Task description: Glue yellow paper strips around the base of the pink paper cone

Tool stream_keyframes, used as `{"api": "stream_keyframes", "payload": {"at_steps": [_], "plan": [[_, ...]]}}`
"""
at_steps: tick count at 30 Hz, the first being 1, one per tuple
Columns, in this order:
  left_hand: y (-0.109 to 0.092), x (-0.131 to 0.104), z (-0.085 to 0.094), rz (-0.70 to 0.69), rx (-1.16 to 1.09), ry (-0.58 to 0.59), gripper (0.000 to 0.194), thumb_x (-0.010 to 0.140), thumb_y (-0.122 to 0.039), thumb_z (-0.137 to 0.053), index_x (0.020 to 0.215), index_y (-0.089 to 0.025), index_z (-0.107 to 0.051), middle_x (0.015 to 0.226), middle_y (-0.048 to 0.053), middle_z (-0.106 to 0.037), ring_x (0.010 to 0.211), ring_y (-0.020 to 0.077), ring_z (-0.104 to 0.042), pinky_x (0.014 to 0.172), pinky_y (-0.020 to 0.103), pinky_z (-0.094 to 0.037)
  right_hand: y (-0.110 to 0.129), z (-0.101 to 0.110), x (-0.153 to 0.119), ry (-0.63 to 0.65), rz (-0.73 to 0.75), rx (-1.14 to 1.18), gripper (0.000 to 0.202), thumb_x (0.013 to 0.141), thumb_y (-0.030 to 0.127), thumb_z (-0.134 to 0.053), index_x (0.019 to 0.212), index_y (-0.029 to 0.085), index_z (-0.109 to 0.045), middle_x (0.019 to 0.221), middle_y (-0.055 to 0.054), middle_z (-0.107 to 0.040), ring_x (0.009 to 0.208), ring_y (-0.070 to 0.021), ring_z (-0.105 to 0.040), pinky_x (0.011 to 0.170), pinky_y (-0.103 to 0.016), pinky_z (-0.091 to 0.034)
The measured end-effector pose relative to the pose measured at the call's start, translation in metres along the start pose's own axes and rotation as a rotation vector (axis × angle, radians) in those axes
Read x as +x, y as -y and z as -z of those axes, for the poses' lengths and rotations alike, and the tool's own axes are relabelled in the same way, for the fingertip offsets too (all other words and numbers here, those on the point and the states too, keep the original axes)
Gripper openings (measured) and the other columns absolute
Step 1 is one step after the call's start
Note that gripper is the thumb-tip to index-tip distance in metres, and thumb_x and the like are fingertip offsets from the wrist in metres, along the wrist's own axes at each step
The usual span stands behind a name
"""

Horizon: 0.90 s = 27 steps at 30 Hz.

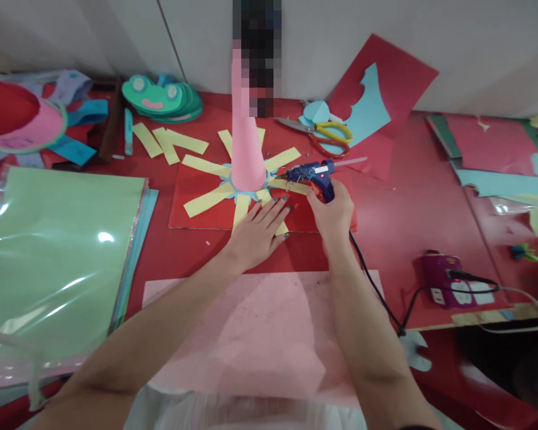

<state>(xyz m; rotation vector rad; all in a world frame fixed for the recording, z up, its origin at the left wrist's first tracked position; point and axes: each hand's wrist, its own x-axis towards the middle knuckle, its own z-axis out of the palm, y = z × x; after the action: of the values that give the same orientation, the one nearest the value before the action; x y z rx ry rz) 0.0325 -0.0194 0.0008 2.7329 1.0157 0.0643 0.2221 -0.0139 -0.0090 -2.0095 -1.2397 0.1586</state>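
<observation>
Head view: my right hand holds the glue gun, nozzle pointing left toward the pink cone; left hand, flat, lies nearer it.

The red table bears a red board, a pink sheet, green cutouts — and 3 loose yellow strips.

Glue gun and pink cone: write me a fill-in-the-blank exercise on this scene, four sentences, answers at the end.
1. The person's right hand holds a ____ glue gun.
2. The paper strips spread around the cone are ____.
3. The hand lying flat in front of the cone is the person's ____ hand.
4. In this view, the scissors lie to the ____ of the cone.

Missing words: blue; yellow; left; right.
</observation>
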Motion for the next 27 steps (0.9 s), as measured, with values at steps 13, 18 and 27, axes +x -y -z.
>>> {"api": "stream_keyframes", "payload": {"at_steps": [13,18,27], "plan": [[-0.004,-0.0004,0.0077,0.091,-0.002,-0.078,0.057,0.1,-0.035,-0.03,0.149,-0.006,-0.031,0.157,0.015,-0.028,0.146,0.0277,-0.027,0.12,0.05,-0.019,0.0033,0.0059,0.0031,0.013,-0.093,0.077,0.037,0.072,0.041,-0.064,0.102,0.018,-0.065,0.098,-0.009,-0.069,0.094,-0.0243,-0.062,0.089,-0.044,-0.047],[-0.0048,-0.001,0.0044,0.135,0.03,-0.034,0.054,0.1,-0.029,-0.028,0.15,-0.009,-0.03,0.158,0.014,-0.027,0.147,0.0279,-0.024,0.12,0.053,-0.016,0.0043,0.0068,0.0025,0.027,-0.1,0.094,0.035,0.073,0.041,-0.063,0.102,0.02,-0.064,0.098,-0.008,-0.068,0.095,-0.0243,-0.061,0.089,-0.044,-0.047],[-0.005,-0.0005,0.0045,0.167,0.044,-0.066,0.054,0.101,-0.029,-0.025,0.15,-0.008,-0.03,0.158,0.014,-0.027,0.147,0.0275,-0.026,0.12,0.053,-0.016,0.005,0.0079,0.0026,0.036,-0.113,0.089,0.035,0.073,0.04,-0.062,0.102,0.02,-0.064,0.098,-0.008,-0.068,0.096,-0.0245,-0.061,0.09,-0.045,-0.046]]}}
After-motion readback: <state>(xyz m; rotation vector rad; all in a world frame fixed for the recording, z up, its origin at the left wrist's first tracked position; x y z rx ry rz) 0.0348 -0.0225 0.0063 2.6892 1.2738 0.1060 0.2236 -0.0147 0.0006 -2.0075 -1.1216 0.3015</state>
